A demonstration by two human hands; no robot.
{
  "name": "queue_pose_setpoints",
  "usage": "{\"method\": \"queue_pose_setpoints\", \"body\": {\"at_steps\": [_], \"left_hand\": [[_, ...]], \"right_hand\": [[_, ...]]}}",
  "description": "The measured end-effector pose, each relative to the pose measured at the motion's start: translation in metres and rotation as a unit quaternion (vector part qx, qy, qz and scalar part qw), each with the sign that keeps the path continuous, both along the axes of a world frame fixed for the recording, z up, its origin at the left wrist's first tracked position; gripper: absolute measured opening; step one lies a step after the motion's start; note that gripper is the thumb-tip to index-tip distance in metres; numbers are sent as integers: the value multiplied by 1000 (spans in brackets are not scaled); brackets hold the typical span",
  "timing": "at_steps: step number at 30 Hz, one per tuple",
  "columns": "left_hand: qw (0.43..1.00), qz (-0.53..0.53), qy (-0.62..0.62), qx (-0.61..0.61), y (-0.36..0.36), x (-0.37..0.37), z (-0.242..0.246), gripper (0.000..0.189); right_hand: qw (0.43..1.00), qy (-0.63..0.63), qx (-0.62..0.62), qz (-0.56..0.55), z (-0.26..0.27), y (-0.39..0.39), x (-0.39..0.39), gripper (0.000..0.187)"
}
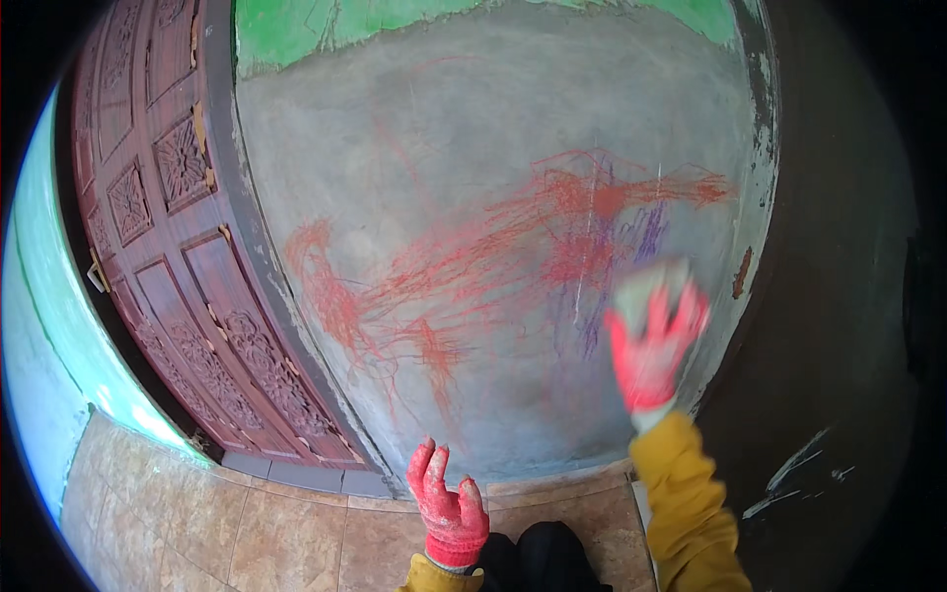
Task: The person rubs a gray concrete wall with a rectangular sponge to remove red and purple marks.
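Note:
My right hand (pixel 655 351), in a red work glove, presses a pale greyish-green pad (pixel 645 290) to the lower right of the grey plastered wall (pixel 444 126). Motion blurs the pad, so its exact kind cannot be told. Red and orange scribbles (pixel 473 244) run across the wall, with purple strokes (pixel 651 233) close above the pad. My left hand (pixel 450 499), in a red glove with whitish dust on it, is raised low in front of the wall. Its fingers are apart and it holds nothing.
A carved reddish-brown wooden door (pixel 177 244) with chipped edges stands to the left, with a handle (pixel 96 271). Peeling green paint (pixel 473 18) borders the wall's top. Brown floor tiles (pixel 288 533) lie below. A dark surface (pixel 821 296) rises at the right, beyond the wall's worn edge.

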State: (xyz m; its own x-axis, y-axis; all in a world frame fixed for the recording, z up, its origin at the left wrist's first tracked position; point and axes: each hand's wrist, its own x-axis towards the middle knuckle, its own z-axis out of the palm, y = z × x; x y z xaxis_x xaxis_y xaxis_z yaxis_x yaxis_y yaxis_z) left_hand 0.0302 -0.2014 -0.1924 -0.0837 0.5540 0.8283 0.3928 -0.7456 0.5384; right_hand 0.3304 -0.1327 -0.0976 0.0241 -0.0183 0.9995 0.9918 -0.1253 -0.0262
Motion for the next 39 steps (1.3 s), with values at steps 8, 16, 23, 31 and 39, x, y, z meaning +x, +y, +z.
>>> {"method": "queue_pose_setpoints", "body": {"at_steps": [8,16,23,31,39], "left_hand": [[1000,-20,-20,0,-3,19,-6,60],[1000,-26,-10,-14,-19,-1,-7,56],[1000,-11,2,-6,-16,6,-7,58],[1000,-14,-18,-18,-26,-11,-14,57],[1000,-8,-1,-2,-15,-6,-7,57]], "right_hand": [[996,12,79,-45,151,31,16,75],[993,-79,-49,69,-99,-18,-51,93],[998,-8,60,-14,114,42,-38,75],[993,-82,-40,76,-73,0,-82,77],[989,-79,110,-57,227,44,-81,63]]}}
